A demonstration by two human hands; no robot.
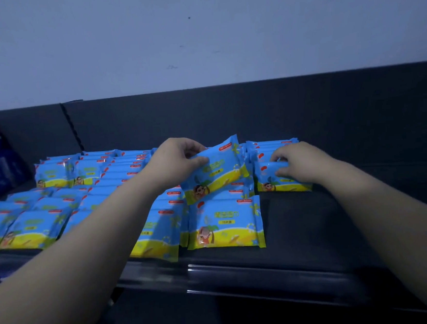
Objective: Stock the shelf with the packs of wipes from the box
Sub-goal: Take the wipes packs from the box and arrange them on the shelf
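Your left hand [175, 162] pinches a tilted pack of wipes [215, 173], raised just above the middle rows on the dark shelf [300, 221]. Your right hand [302, 162] grips the top of the front pack [283, 183] in the far right row.

Blue-yellow wipe packs [225, 224] in rows on dark shelf [302, 221]; raised pack [219, 172] tilted.

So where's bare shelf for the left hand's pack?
Front right: bare shelf between the front-most pack, the short row under the right hand, and the front edge. Left and centre are packed tight. The left hand holds a tilted pack above them.
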